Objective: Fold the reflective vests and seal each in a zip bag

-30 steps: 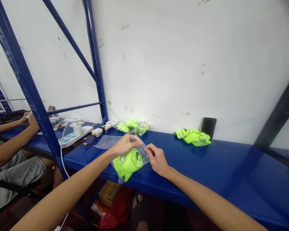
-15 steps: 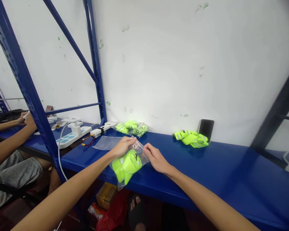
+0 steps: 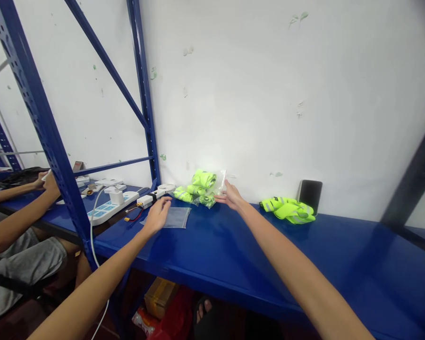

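Observation:
Bagged yellow-green reflective fabric (image 3: 203, 179) lies in a small pile against the wall. My right hand (image 3: 231, 194) is at the right side of that pile, fingers apart, beside the clear plastic of the top bag. My left hand (image 3: 159, 215) hovers over the left end of a flat clear zip bag (image 3: 177, 217), its fingers loosely apart and holding nothing. Further right, an unbagged bundle of the same fabric (image 3: 288, 210) rests on the blue table (image 3: 241, 245).
A dark phone (image 3: 310, 196) leans on the wall. Power strip (image 3: 115, 206), white fan (image 3: 166, 188) and wired battery pack (image 3: 147, 200) sit left, near a blue rack post (image 3: 49, 137). Another person's hands (image 3: 49, 184) are far left. A cardboard box (image 3: 161, 296) is below.
The bag with fabric moved from between both hands onto the pile by the wall. My right hand went up with it and opened; my left hand let go and moved left.

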`<state>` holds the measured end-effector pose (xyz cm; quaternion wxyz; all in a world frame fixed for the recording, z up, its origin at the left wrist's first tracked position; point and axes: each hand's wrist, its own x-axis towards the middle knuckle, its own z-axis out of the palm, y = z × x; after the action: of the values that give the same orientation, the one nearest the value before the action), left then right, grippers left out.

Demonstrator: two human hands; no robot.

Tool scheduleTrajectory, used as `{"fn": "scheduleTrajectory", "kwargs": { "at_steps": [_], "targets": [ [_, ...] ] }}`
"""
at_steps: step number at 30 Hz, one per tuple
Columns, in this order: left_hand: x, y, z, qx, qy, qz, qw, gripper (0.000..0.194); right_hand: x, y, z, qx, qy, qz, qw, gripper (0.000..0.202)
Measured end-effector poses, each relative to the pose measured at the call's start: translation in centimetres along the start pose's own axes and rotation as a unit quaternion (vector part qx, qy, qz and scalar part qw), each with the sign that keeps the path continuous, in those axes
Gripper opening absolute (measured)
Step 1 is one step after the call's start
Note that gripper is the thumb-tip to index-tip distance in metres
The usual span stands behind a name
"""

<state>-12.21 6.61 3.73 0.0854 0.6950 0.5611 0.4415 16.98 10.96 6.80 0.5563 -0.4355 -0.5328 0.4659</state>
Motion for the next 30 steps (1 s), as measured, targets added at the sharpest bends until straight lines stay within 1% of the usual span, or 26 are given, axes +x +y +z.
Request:
{"fn": "scheduleTrajectory", "kwargs": {
  "at_steps": [1,3,5,6,7,9,10,13,14,15,16,17,19,20,22,24,26,28,30],
  "targets": [
    [-0.4,-0.3,0.2,0.043,-0.044,0.035,0.997,0.046,0.2,0.4,-1.1,-0.071,0.011,0.025,0.997,0.05],
    [-1.2,-0.6,0.7,0.105,-0.13,0.092,0.982,0.047,-0.5,1.3,-3.9,-0.124,0.016,0.036,0.992,0.055],
    [-1.8,-0.7,1.1,0.136,-0.198,0.114,0.964,0.049,-2.1,1.9,-7.1,-0.181,0.019,0.019,0.983,0.049],
    [-2.0,-0.7,1.3,0.143,-0.224,0.115,0.957,0.05,-3.0,2.1,-8.7,-0.27,0.028,-0.022,0.962,0.043],
    [-2.2,-0.7,1.6,0.147,-0.243,0.114,0.952,0.051,-3.8,2.1,-10.4,-0.347,0.056,-0.047,0.935,0.038],
    [-2.5,-0.3,1.9,0.156,-0.268,0.12,0.943,0.053,-5.2,2.0,-13.4,-0.461,0.145,-0.05,0.874,0.031],
    [-2.6,0.0,2.0,0.166,-0.276,0.128,0.938,0.054,-5.6,1.8,-14.8,-0.505,0.17,-0.051,0.845,0.032],
    [-2.8,1.2,2.1,0.205,-0.292,0.154,0.921,0.057,-6.1,1.6,-18.3,-0.632,0.176,-0.066,0.752,0.042],
    [-2.9,1.5,2.1,0.218,-0.294,0.16,0.917,0.057,-6.1,1.6,-19.2,-0.667,0.176,-0.056,0.722,0.047],
    [-3.0,1.8,2.0,0.229,-0.291,0.165,0.914,0.058,-6.1,1.7,-19.9,-0.691,0.17,-0.034,0.702,0.053],
    [-3.0,2.0,2.0,0.24,-0.286,0.167,0.913,0.058,-6.0,1.8,-20.3,-0.704,0.154,0.0,0.693,0.059],
    [-3.0,2.2,2.0,0.249,-0.28,0.168,0.912,0.058,-6.0,1.9,-20.6,-0.71,0.131,0.036,0.691,0.064],
    [-3.0,2.2,2.0,0.264,-0.263,0.167,0.913,0.058,-6.1,2.0,-20.3,-0.714,0.079,0.082,0.69,0.068],
    [-2.9,2.2,2.0,0.269,-0.253,0.167,0.915,0.057,-6.3,2.0,-19.8,-0.719,0.055,0.083,0.688,0.067],
    [-2.9,2.2,2.1,0.269,-0.228,0.17,0.92,0.055,-7.1,1.8,-18.0,-0.732,0.017,0.042,0.68,0.061],
    [-3.0,2.7,2.2,0.249,-0.206,0.185,0.928,0.052,-8.6,1.3,-15.4,-0.727,-0.036,-0.008,0.686,0.055],
    [-3.5,3.8,2.4,0.212,-0.198,0.216,0.932,0.048,-10.7,0.7,-12.3,-0.714,-0.088,-0.052,0.693,0.053],
    [-4.5,5.3,2.8,0.164,-0.213,0.262,0.927,0.046,-13.3,-0.1,-9.3,-0.7,-0.128,-0.092,0.697,0.053],
    [-5.7,7.0,3.5,0.116,-0.257,0.311,0.907,0.052,-15.9,-1.1,-6.7,-0.676,-0.162,-0.126,0.708,0.052]
  ]
}}
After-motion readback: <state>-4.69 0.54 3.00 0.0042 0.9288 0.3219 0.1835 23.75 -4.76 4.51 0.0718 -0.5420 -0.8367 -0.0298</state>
